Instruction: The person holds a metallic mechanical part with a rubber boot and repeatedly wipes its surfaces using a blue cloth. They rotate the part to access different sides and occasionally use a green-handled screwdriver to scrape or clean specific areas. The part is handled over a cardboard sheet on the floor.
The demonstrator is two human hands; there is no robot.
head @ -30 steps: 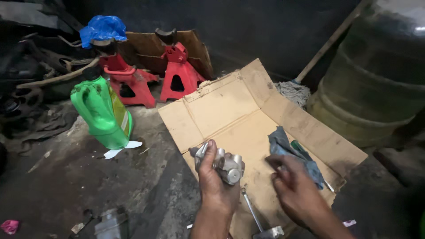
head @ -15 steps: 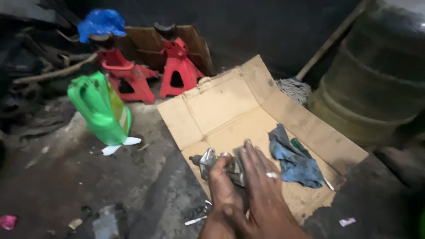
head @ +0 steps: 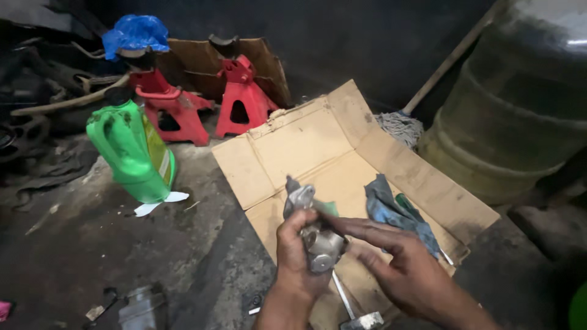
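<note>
The left hand [head: 299, 256] is closed around a grey cast-metal part [head: 315, 235], fingers wrapped about its lower body, so the part stands nearly upright in the fist with its flanged end rising above the knuckles. The right hand [head: 403, 269] is open, fingers spread and extended; its fingertips [head: 333, 223] rest against the side of the part just right of the grip. It clamps nothing.

Directly beneath the grip lies flattened cardboard [head: 306, 146], spread on the dark, oily floor [head: 92, 244]. Just below the held part, a hammer [head: 358, 311] lies on the cardboard, its head toward the bottom edge. To the right of the grip, behind the open hand, a blue rag [head: 385, 205] is bunched on the cardboard with a green-handled screwdriver [head: 408, 206] beside it. Well to the left of the grip stands a green plastic jug [head: 131, 153]; beyond it, farther from the person, two red jack stands [head: 202, 98], one capped with a blue bag [head: 136, 33]. A large drum [head: 520, 104] stands well off to the right.

Assessment of progress: the part is off the ground, in hand and under examination. No tool is engaged on it, and no fasteners or removed pieces show nearby. The work appears to be at an inspection or handling stage, with any stripping, cleaning or fitting of the part yet to be done.
</note>
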